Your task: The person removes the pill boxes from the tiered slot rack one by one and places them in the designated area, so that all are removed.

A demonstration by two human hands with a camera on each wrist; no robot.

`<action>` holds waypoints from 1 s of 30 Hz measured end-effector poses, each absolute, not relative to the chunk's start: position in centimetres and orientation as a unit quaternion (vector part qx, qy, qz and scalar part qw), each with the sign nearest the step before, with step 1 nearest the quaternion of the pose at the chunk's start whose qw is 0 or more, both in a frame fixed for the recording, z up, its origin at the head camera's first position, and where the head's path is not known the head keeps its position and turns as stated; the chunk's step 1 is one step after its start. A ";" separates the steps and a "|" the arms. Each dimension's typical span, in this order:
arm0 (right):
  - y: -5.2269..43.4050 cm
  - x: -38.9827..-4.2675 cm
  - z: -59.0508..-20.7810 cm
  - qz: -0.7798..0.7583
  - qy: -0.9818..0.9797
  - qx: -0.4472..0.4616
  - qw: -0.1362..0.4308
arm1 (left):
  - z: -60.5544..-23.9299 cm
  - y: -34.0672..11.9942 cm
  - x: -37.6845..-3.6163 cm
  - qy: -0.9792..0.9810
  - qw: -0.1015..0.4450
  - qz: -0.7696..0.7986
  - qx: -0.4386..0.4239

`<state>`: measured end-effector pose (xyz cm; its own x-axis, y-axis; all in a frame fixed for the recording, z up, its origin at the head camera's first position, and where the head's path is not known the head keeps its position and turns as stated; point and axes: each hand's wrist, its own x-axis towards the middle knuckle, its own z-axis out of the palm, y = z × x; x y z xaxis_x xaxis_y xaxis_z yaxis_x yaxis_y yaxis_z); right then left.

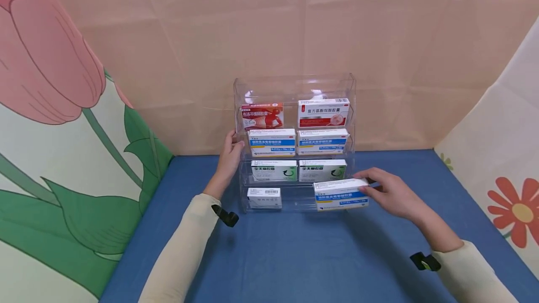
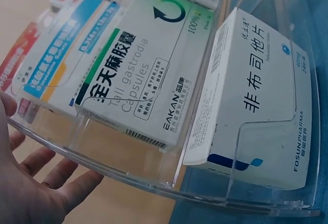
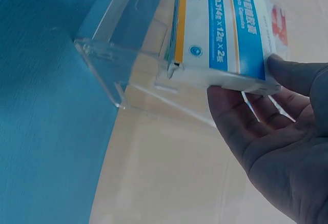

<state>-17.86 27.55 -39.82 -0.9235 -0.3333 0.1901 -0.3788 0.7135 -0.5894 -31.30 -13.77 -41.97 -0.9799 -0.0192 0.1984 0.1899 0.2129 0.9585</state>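
A clear plastic display rack (image 1: 294,191) with stepped shelves holds several medicine boxes. My left hand (image 1: 230,157) holds the rack's left side edge; in the left wrist view its fingers (image 2: 77,185) spread behind the clear side wall. My right hand (image 1: 389,193) pinches the right end of a white-and-blue medicine box (image 1: 341,194), thumb on one face and fingers underneath. This box is in front of the bottom shelf's right half, tilted slightly in the right wrist view (image 3: 220,34). A white medicine box (image 1: 264,198) stands at the bottom shelf's left.
Above are two green-and-white boxes (image 1: 274,170), two blue-and-white boxes (image 1: 272,143), a red box (image 1: 262,116) and a red-and-white box (image 1: 323,112). A blue cloth (image 1: 286,256) covers the table. Behind the rack hangs a beige backdrop (image 1: 202,60), with flower-printed cloth on both sides.
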 end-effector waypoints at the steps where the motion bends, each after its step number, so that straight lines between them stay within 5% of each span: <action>1: 27.8 -17.8 -39.8 0.327 -0.925 0.192 0.034 | -41.9 -13.8 -31.3 -0.775 0.083 -0.624 -0.051; 30: 35.4 -18.4 -39.6 0.419 -0.893 0.114 -0.117 | -41.4 -13.6 -31.6 -0.805 0.119 -0.576 -0.079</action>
